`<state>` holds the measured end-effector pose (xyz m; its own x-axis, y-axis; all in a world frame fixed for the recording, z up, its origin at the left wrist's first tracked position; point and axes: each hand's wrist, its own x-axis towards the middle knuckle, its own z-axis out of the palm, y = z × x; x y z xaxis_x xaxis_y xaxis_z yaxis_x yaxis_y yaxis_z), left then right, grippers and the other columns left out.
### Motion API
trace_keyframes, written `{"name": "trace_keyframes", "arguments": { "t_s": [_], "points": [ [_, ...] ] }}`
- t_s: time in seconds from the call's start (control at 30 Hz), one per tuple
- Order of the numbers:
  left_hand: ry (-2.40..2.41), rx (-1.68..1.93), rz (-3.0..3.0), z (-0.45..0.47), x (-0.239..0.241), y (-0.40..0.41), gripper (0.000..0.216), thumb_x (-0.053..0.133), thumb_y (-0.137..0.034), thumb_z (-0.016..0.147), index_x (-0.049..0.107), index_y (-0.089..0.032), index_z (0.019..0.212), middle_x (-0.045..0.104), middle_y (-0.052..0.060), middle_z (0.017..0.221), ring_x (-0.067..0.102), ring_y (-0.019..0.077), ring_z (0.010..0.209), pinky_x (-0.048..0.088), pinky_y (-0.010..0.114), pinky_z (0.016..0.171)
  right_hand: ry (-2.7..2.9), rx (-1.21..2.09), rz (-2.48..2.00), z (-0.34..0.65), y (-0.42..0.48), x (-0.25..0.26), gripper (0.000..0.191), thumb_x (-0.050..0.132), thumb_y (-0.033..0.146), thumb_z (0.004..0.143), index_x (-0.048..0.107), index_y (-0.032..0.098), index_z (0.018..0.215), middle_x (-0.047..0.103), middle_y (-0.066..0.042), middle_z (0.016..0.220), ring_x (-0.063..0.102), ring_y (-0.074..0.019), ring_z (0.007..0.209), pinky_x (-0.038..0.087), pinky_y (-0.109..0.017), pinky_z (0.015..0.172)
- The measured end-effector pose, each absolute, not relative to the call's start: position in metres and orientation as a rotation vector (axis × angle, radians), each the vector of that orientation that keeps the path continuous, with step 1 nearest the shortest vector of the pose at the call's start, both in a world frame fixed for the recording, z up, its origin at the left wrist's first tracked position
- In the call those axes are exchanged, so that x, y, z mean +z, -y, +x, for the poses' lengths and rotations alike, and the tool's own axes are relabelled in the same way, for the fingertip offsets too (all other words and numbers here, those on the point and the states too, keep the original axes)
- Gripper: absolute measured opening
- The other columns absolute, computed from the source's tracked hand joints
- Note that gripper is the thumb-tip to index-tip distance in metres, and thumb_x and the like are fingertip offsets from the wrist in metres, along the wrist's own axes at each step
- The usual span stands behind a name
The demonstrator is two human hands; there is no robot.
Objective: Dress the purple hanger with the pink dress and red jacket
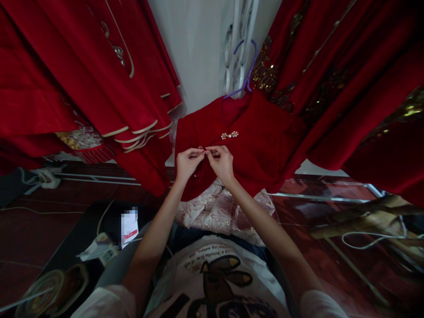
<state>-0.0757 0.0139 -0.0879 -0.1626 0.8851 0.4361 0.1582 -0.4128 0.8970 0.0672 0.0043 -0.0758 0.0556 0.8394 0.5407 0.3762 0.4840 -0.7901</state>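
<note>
A red jacket (pixel 261 132) hangs from a purple hanger (pixel 249 73) in front of me. On its upper front shows a flower-shaped pearl clasp (pixel 229 135). Lower down the same front, my left hand (pixel 188 164) and my right hand (pixel 221 163) meet fingertip to fingertip. Both pinch at a second beaded clasp (pixel 200 147), mostly hidden by the fingers. A small bead (pixel 195 175) shows below the left fingers. Pale pink shiny cloth (pixel 218 207) lies under the jacket, across my lap.
Red garments with light trim (pixel 132 110) hang at left; sequinned red ones (pixel 331 97) hang at right. A white metal rack (pixel 236 53) holds the hanger. At lower left are a power strip (pixel 107 254), a phone-like lit object (pixel 129 227) and a clear lidded cup (pixel 43 291).
</note>
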Motion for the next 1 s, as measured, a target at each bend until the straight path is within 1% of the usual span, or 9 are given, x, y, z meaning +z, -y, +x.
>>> {"name": "trace_keyframes", "arguments": {
  "t_s": [0.17, 0.33, 0.47, 0.53, 0.6, 0.7, 0.77, 0.9, 1.0],
  "points": [
    [-1.185, 1.526, 1.631, -0.08, -0.083, -0.017, 0.02, 0.075, -0.028, 0.071, 0.073, -0.013, 0.084, 0.075, 0.007, 0.084, 0.069, 0.0149, 0.074, 0.056, 0.026, 0.072, 1.561, 0.451, -1.114, 0.068, -0.008, -0.075, 0.016, 0.06, 0.02, 0.087, 0.073, 0.018, 0.096, 0.062, -0.005, 0.093, 0.064, -0.0101, 0.07, 0.057, -0.025, 0.075],
    [-1.175, 1.455, 1.568, -0.087, -0.094, -0.008, 0.033, 0.074, -0.035, 0.075, 0.068, -0.015, 0.101, 0.073, 0.007, 0.096, 0.067, 0.0121, 0.079, 0.055, 0.024, 0.074, 1.628, 0.631, -1.027, 0.088, -0.007, -0.075, 0.021, 0.055, 0.025, 0.091, 0.07, 0.019, 0.104, 0.068, -0.006, 0.104, 0.069, -0.012, 0.078, 0.058, -0.026, 0.076],
    [-1.329, 1.426, 1.383, -0.098, -0.119, 0.015, 0.04, 0.071, -0.046, 0.075, 0.063, -0.016, 0.1, 0.067, 0.002, 0.082, 0.064, 0.0112, 0.066, 0.054, 0.022, 0.06, 1.681, 0.822, -1.088, 0.124, 0.007, -0.079, 0.024, 0.053, 0.031, 0.091, 0.068, 0.019, 0.105, 0.072, -0.004, 0.094, 0.071, -0.0136, 0.073, 0.057, -0.026, 0.066],
    [-1.343, 1.346, 1.329, -0.099, -0.131, 0.029, 0.041, 0.069, -0.053, 0.076, 0.062, -0.017, 0.095, 0.065, 0.001, 0.075, 0.063, 0.0119, 0.062, 0.053, 0.023, 0.056, 1.755, 0.792, -1.162, 0.141, 0.017, -0.083, 0.021, 0.055, 0.031, 0.09, 0.069, 0.019, 0.1, 0.073, -0.004, 0.088, 0.07, -0.0141, 0.072, 0.056, -0.026, 0.066],
    [-1.301, 1.299, 1.333, -0.095, -0.138, 0.041, 0.039, 0.067, -0.054, 0.078, 0.06, -0.017, 0.091, 0.064, 0.0, 0.071, 0.063, 0.012, 0.062, 0.053, 0.023, 0.057, 1.858, 0.759, -1.225, 0.153, 0.025, -0.087, 0.02, 0.06, 0.035, 0.088, 0.069, 0.02, 0.097, 0.072, -0.004, 0.086, 0.069, -0.0146, 0.072, 0.055, -0.027, 0.068],
    [-1.28, 1.281, 1.43, -0.082, -0.143, 0.053, 0.032, 0.069, -0.047, 0.079, 0.061, -0.017, 0.085, 0.065, 0.0, 0.071, 0.062, 0.0108, 0.062, 0.053, 0.023, 0.06, 2.012, 0.699, -1.269, 0.157, 0.03, -0.096, 0.032, 0.07, 0.042, 0.079, 0.063, 0.02, 0.1, 0.069, -0.005, 0.092, 0.066, -0.0152, 0.071, 0.052, -0.027, 0.065],
    [-1.298, 1.26, 1.507, -0.073, -0.144, 0.057, 0.026, 0.072, -0.04, 0.077, 0.064, -0.017, 0.086, 0.068, 0.002, 0.075, 0.064, 0.0111, 0.066, 0.054, 0.022, 0.064, 2.085, 0.59, -1.282, 0.153, 0.03, -0.104, 0.04, 0.075, 0.04, 0.072, 0.057, 0.02, 0.101, 0.066, -0.006, 0.097, 0.063, -0.0155, 0.073, 0.05, -0.027, 0.064],
    [-1.211, 1.246, 1.458, -0.066, -0.148, 0.061, 0.03, 0.072, -0.022, 0.074, 0.067, -0.016, 0.103, 0.073, 0.005, 0.091, 0.071, 0.0135, 0.083, 0.058, 0.027, 0.08, 2.083, 0.477, -1.298, 0.143, 0.026, -0.118, 0.031, 0.067, 0.02, 0.071, 0.051, 0.02, 0.097, 0.061, -0.004, 0.094, 0.057, -0.0129, 0.07, 0.047, -0.026, 0.064],
    [-1.184, 1.272, 1.394, -0.066, -0.15, 0.063, 0.033, 0.069, -0.016, 0.072, 0.069, -0.015, 0.105, 0.074, 0.008, 0.096, 0.072, 0.0144, 0.086, 0.058, 0.031, 0.086, 2.026, 0.617, -1.202, 0.141, 0.025, -0.117, 0.023, 0.064, 0.014, 0.07, 0.051, 0.019, 0.089, 0.059, 0.0, 0.08, 0.057, -0.0119, 0.066, 0.047, -0.024, 0.063]
  ]
}}
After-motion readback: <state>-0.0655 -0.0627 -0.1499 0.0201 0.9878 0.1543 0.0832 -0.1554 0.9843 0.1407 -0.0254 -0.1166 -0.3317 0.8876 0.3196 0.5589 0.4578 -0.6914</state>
